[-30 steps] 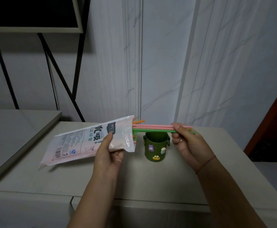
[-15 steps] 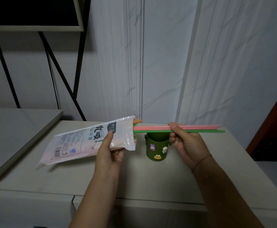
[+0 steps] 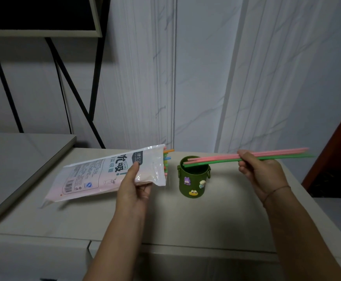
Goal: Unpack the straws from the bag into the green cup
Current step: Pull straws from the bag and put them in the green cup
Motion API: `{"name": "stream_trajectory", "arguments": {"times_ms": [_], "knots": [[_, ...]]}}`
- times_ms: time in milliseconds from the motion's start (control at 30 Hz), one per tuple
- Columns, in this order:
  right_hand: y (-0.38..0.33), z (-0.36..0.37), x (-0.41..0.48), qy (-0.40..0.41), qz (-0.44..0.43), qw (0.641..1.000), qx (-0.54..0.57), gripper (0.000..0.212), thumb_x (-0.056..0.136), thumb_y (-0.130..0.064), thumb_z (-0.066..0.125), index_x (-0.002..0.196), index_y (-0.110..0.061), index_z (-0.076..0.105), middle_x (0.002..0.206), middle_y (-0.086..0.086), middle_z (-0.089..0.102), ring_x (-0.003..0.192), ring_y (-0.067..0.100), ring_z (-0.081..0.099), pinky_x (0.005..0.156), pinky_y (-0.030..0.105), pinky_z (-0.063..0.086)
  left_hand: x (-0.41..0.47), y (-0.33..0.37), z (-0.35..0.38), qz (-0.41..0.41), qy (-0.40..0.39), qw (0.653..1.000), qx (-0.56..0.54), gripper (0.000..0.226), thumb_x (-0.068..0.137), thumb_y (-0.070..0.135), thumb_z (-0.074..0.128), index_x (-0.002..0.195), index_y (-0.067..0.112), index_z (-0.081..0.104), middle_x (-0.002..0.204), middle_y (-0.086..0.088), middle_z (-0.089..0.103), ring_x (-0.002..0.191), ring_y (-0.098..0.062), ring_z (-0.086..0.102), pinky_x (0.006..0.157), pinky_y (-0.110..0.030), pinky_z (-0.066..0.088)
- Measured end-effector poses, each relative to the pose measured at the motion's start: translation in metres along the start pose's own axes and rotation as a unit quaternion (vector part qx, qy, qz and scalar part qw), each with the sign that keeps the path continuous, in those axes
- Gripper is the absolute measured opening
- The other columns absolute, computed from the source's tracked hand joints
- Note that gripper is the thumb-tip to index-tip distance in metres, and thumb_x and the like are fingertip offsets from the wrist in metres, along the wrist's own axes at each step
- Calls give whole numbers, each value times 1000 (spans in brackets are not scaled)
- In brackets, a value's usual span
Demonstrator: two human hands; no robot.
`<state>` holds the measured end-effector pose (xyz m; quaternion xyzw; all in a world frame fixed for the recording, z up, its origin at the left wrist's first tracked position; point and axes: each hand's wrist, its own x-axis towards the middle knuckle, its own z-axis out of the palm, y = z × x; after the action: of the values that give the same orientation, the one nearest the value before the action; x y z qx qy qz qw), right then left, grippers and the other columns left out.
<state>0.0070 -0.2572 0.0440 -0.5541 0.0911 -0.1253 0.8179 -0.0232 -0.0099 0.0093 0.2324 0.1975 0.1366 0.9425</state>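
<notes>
1. Left hand [image 3: 134, 186] grips the bag [image 3: 96, 175] near its open mouth.
2. Right hand [image 3: 260, 171] pinches a few straws [image 3: 226, 158], nearly level, tips over the cup [image 3: 194, 179].
3. Step in hand looks like loading the cup; next, tilt them upright and lower them in.

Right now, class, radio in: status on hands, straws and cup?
Left hand grips bag. Right hand pinches pink and green straws, out of bag, ends over green cup. Cup mouth unobstructed.

Left hand [image 3: 134, 187] grips white printed plastic straw bag [image 3: 108, 173]; right hand [image 3: 260, 171] pinches thin pink and green plastic straws [image 3: 222, 159], near ends over, maybe touching, the stickered green cup [image 3: 194, 179] on pale desk [image 3: 206, 224].
</notes>
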Motion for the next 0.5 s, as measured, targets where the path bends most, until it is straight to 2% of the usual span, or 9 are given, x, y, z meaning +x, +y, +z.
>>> {"name": "stream_trajectory", "arguments": {"times_ms": [100, 200, 300, 400, 500], "knots": [[4, 0, 4, 7, -27, 998, -52, 7, 83, -5, 65, 77, -3, 64, 45, -1, 61, 41, 3, 56, 47, 10, 50, -2, -2, 1, -3, 1, 1000, -3, 22, 83, 2, 65, 97, 18, 61, 77, 0, 76, 93, -17, 69, 80, -46, 56], [11, 7, 5, -4, -49, 991, -128, 4, 83, -7, 65, 83, -3, 65, 58, 6, 60, 42, 2, 57, 48, 10, 50, -4, -6, 3, -8, -7, 1000, 0, 26, 83, 2, 65, 102, 17, 61, 83, -2, 76, 88, -18, 71, 77, -47, 57], [21, 18, 5, -33, -46, 981, -185, 7, 84, -12, 65, 88, -7, 67, 65, 6, 62, 52, 6, 58, 55, 13, 53, -8, -10, 5, -13, -12, 1000, 3, 27, 82, 1, 65, 104, 16, 60, 96, -5, 74, 93, -20, 70, 84, -47, 56], [31, 27, 5, -52, -40, 975, -210, 8, 84, -15, 65, 88, -8, 67, 65, 5, 62, 57, 10, 56, 61, 18, 52, -12, -14, 7, -17, -18, 1000, 10, 28, 82, 1, 65, 106, 16, 60, 104, -6, 73, 97, -20, 69, 89, -46, 54], [41, 33, 6, -64, -37, 975, -212, 6, 85, -13, 65, 85, -7, 66, 62, 5, 60, 56, 11, 54, 59, 18, 50, -14, -18, 7, -17, -29, 999, 21, 38, 82, 1, 65, 117, 15, 59, 106, -7, 73, 94, -20, 71, 89, -47, 54]]}}
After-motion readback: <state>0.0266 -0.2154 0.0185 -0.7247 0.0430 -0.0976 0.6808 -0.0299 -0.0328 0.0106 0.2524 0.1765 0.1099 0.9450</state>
